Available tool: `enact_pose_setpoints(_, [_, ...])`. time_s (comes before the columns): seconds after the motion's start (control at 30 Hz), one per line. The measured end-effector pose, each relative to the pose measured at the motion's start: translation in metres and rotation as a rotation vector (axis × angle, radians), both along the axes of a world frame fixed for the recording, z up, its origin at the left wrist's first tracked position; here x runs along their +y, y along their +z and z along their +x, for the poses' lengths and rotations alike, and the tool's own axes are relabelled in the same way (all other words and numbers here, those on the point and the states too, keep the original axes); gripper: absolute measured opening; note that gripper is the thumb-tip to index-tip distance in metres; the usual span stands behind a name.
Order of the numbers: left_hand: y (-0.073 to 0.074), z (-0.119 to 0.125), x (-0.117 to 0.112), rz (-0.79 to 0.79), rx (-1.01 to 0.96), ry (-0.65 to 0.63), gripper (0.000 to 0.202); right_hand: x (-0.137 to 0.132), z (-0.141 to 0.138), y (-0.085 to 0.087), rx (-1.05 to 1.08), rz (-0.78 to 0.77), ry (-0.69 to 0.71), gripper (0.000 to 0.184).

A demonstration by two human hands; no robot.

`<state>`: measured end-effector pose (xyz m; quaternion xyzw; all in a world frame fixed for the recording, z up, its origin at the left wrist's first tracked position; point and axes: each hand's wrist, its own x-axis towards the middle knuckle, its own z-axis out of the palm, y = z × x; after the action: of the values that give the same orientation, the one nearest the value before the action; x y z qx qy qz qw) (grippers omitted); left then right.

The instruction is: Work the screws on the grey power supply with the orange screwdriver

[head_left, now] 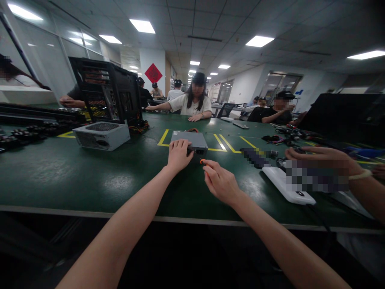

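Observation:
My left hand [179,154] lies on the near left part of a flat grey power supply unit [194,140], fingers over its top and thumb at the front side. The unit's socket end faces me, and reddish cables show behind it. Just in front and to the right, my right hand [221,180] pinches a small orange tool [202,161]; most of it is hidden by the fingers, so its kind is unclear. The tool's orange end appears apart from the unit.
Another power supply unit [102,136] stands left, before an open black computer case [108,92]. On the right are a white power bank-like device [288,186], cables [285,134] and a co-worker's hand [319,160]. Another person sits across the green table [75,176].

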<state>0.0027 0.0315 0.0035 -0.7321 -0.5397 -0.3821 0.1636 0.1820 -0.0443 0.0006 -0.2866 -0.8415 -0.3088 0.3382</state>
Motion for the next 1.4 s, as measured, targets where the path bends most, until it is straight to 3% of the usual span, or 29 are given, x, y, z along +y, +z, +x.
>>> enact_pose_setpoints(0.53, [-0.0006,-0.0001,0.0011,0.009,0.005,0.003,0.029,0.0005,0.0014,0.0014,0.069,0.101,-0.095,0.022])
enact_pose_setpoints(0.77, [0.0005,0.0000,-0.0002,-0.011,0.001,-0.001,0.028,0.0009,0.0007,-0.0001,0.015,0.050,-0.044,0.020])
enact_pose_setpoints(0.93, [0.0001,0.0000,-0.0002,-0.021,-0.009,-0.005,0.029,0.0012,0.0031,0.0012,0.077,0.103,-0.126,0.019])
enact_pose_setpoints(1.13, [-0.0002,-0.0005,0.0005,0.006,0.004,-0.005,0.028,-0.0005,0.0018,0.0029,0.078,0.073,-0.100,0.017])
enact_pose_setpoints(1.4, [-0.0004,0.0003,-0.0002,-0.009,0.002,-0.004,0.028,0.0001,0.0050,0.0025,0.102,0.070,-0.188,0.018])
